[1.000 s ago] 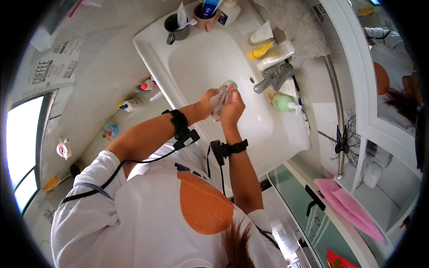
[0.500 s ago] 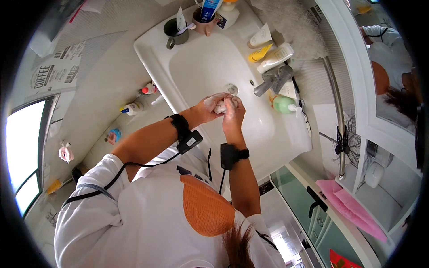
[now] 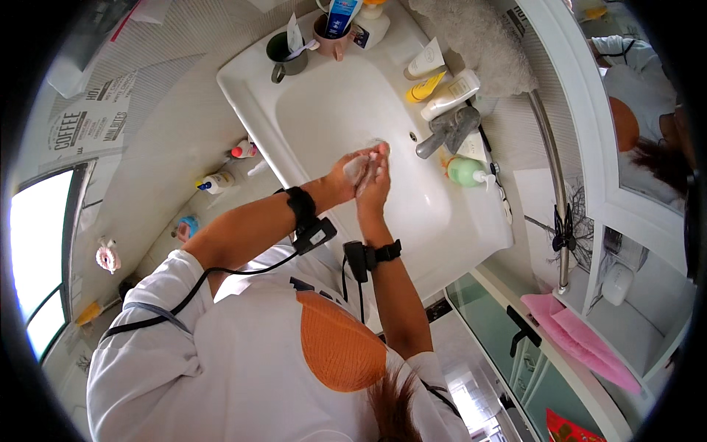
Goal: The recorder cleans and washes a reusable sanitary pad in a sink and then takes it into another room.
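Over the white washbasin [image 3: 324,103], my left hand [image 3: 340,182] and my right hand [image 3: 375,184] are pressed against each other, their fingers closed together and bent inward. Whitish lather [image 3: 356,169] coats the left hand where the two meet. Whether a piece of soap lies between the palms is hidden. Just beyond the fingertips is the drain [image 3: 377,142], partly covered by the hands. A grey faucet [image 3: 449,132] reaches over the basin from the right, apart from both hands, and no water shows running from it.
A green mug [image 3: 286,55] and a pink mug [image 3: 331,40] stand on the far rim. Along the right rim are a yellow tube [image 3: 425,87], a white tube [image 3: 451,96] and a green pump bottle [image 3: 465,172]. Black straps with cabled boxes [image 3: 315,236] circle my wrists.
My hands have shifted slightly left and turned against each other. The fingers were tangled around white lather before; now the right fingers lie along the left hand. The right wrist has rolled.
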